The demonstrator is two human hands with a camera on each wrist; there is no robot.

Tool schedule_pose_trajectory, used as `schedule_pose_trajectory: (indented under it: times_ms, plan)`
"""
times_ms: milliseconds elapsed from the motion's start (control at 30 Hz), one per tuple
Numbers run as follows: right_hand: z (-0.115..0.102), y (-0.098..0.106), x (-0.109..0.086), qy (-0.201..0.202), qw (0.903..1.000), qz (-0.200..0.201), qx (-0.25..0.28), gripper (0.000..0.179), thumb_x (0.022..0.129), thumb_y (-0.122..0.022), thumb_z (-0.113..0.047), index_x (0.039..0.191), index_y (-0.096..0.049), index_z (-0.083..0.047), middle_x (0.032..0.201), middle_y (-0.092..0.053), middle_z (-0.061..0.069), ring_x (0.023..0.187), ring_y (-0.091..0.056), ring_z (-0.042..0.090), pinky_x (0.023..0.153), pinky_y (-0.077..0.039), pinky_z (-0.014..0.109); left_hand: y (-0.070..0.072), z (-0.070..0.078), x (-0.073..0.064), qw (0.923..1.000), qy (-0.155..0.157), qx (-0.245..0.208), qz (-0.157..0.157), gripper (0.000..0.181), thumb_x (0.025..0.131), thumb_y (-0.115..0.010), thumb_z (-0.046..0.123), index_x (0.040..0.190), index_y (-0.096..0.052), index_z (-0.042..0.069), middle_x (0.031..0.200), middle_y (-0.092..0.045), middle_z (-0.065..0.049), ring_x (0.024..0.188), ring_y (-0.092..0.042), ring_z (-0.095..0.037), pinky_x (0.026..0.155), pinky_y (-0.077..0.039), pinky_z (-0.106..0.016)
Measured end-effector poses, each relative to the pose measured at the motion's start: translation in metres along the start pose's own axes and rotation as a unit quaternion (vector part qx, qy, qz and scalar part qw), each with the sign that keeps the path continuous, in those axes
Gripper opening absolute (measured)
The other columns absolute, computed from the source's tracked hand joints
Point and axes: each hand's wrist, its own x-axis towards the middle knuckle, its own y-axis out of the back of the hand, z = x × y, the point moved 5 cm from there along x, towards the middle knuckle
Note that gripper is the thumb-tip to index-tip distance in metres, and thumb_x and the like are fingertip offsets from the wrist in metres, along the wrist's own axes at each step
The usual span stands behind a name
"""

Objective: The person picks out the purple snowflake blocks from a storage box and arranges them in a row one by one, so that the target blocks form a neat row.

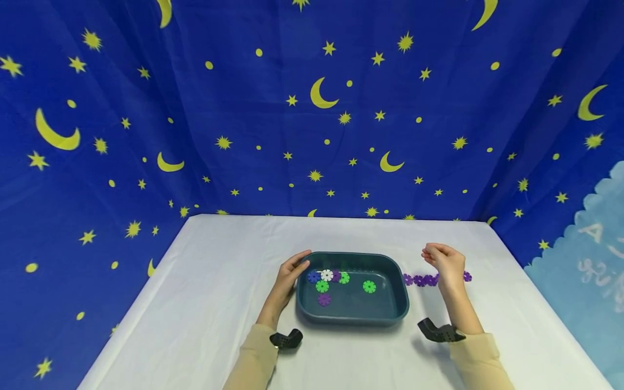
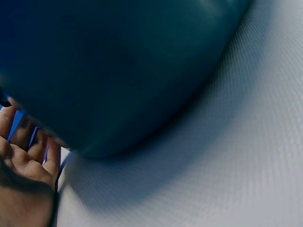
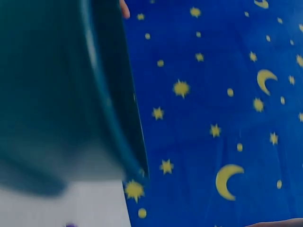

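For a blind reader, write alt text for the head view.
A person's left hand holds the left end of a teal tub with small notched discs inside; the right hand partly hides a row of purple discs beside the tub on a white table.

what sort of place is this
Probably a small booth set up for tabletop play or filming, though the wider room is not shown. A blue star-and-moon backdrop stands around a white-covered table, which holds a teal tray with small toothed discs.
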Motion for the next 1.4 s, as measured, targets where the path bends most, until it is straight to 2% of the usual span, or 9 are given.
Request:
schedule_pose_trajectory:
  times_ms: [100,233,433,733,867,1033,1100,1233,1400]
  plan:
    - [-0.002,-0.014,-0.007,0.012,0.9996,-0.019,-0.018,0.010,0.093,-0.055,-0.002,0.091,-0.065,0.000,0.063,-0.063,-0.014,0.062,-0.063,-0.001,0.064,-0.054,0.014,-0.001,0.001,0.001,1.0000,0.002,-0.001,0.000,0.044,0.094,-0.059,0.021,0.134,-0.053,0.003,0.138,-0.052,-0.017,0.120,-0.052,-0.013,0.106,-0.039,-0.033]
    - [-0.004,-0.037,-0.018,0.037,0.9975,-0.053,-0.027,0.014,0.092,-0.055,-0.001,0.099,-0.061,0.010,0.062,-0.063,-0.015,0.061,-0.063,0.000,0.064,-0.055,0.015,-0.001,0.002,0.001,1.0000,0.005,-0.008,0.002,0.041,0.094,-0.059,0.017,0.133,-0.055,0.003,0.138,-0.052,-0.018,0.121,-0.052,-0.018,0.102,-0.040,-0.027]
    - [0.000,-0.074,-0.037,0.047,0.9920,-0.109,-0.043,0.019,0.092,-0.057,-0.001,0.102,-0.061,0.014,0.064,-0.065,-0.013,0.062,-0.064,0.001,0.063,-0.055,0.017,-0.001,0.004,-0.002,0.9999,0.008,-0.013,-0.007,0.043,0.095,-0.057,0.015,0.135,-0.051,0.000,0.140,-0.049,-0.022,0.130,-0.044,-0.036,0.106,-0.038,-0.031]
    - [0.018,-0.121,-0.050,0.054,0.9819,-0.160,-0.087,0.019,0.091,-0.058,0.000,0.099,-0.064,0.016,0.074,-0.070,0.007,0.065,-0.066,0.010,0.061,-0.053,0.018,0.001,0.000,-0.001,0.9998,0.016,-0.012,-0.001,0.042,0.095,-0.057,0.014,0.135,-0.052,0.002,0.138,-0.050,-0.022,0.128,-0.046,-0.035,0.101,-0.040,-0.025]
    - [0.027,-0.137,-0.052,0.067,0.9727,-0.183,-0.125,0.020,0.089,-0.060,-0.001,0.099,-0.065,0.016,0.081,-0.071,0.017,0.071,-0.068,0.017,0.067,-0.057,0.027,0.000,0.003,-0.001,0.9997,0.022,-0.014,-0.005,0.041,0.096,-0.055,0.010,0.135,-0.051,0.000,0.138,-0.050,-0.024,0.126,-0.046,-0.036,0.098,-0.040,-0.022]
    - [0.038,-0.151,-0.058,0.086,0.9595,-0.218,-0.157,0.017,0.087,-0.061,0.003,0.098,-0.066,0.015,0.090,-0.071,0.025,0.081,-0.070,0.028,0.076,-0.057,0.041,-0.004,0.021,-0.007,0.9996,0.027,-0.001,-0.007,0.041,0.095,-0.056,0.011,0.134,-0.052,-0.001,0.138,-0.051,-0.023,0.122,-0.051,-0.026,0.099,-0.040,-0.023]
    - [0.044,-0.154,-0.060,0.091,0.9549,-0.227,-0.168,0.015,0.085,-0.062,0.005,0.096,-0.068,0.013,0.092,-0.071,0.026,0.083,-0.070,0.028,0.077,-0.057,0.040,-0.006,0.028,-0.009,0.9997,0.024,0.004,-0.006,0.042,0.095,-0.057,0.013,0.134,-0.051,-0.002,0.137,-0.051,-0.023,0.119,-0.053,-0.018,0.102,-0.040,-0.026]
    - [0.053,-0.158,-0.063,0.123,0.9418,-0.230,-0.212,0.012,0.079,-0.066,0.007,0.090,-0.071,0.007,0.090,-0.072,0.022,0.082,-0.070,0.026,0.072,-0.057,0.031,-0.005,0.029,-0.010,0.9997,0.025,-0.003,-0.006,0.042,0.095,-0.057,0.013,0.134,-0.052,-0.002,0.137,-0.052,-0.022,0.115,-0.054,-0.008,0.106,-0.040,-0.033]
    - [0.060,-0.160,-0.066,0.166,0.9252,-0.228,-0.254,0.014,0.074,-0.069,0.010,0.088,-0.071,0.007,0.087,-0.072,0.021,0.081,-0.069,0.030,0.069,-0.056,0.033,-0.005,0.027,-0.011,0.9997,0.022,-0.010,-0.005,0.041,0.095,-0.057,0.013,0.133,-0.053,-0.001,0.137,-0.052,-0.022,0.119,-0.054,-0.016,0.104,-0.041,-0.030]
